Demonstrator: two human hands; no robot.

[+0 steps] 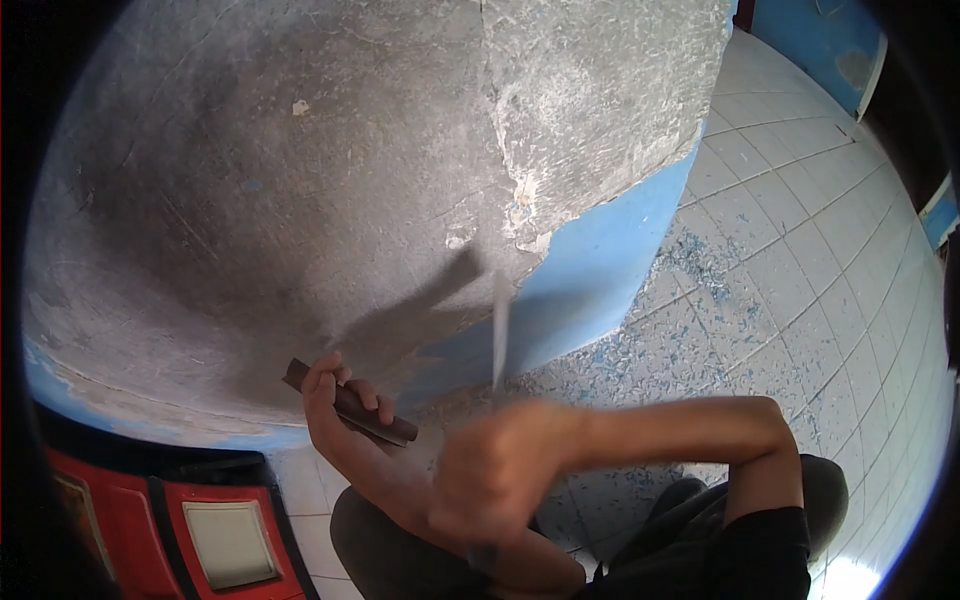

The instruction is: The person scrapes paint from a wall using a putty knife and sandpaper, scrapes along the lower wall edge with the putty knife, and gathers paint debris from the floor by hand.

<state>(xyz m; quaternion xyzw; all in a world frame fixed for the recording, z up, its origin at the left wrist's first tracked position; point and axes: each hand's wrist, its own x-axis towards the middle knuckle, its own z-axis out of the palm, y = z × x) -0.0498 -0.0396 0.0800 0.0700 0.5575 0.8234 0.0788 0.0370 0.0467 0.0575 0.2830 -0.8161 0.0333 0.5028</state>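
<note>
My left hand (325, 395) is closed around a long, narrow dark brown piece (362, 412), held low beside the wall; its exact kind is unclear. In front of me my right hand (495, 465) is a blurred fist gripping a tool with a thin pale blade (501, 335). Seen nearly edge-on and smeared by motion, that blade points up toward the wall's corner. The wall (330, 180) is scraped to grey plaster, with a strip of blue paint (610, 260) along its lower part. Whether the blade touches the wall I cannot tell.
Blue and pale paint flakes (700, 270) lie scattered over the tiled floor (790, 220) at right. A red and black piece with a pale panel (228, 543) stands at lower left. A blue door or panel (815, 50) is at upper right. My bent knees frame the bottom.
</note>
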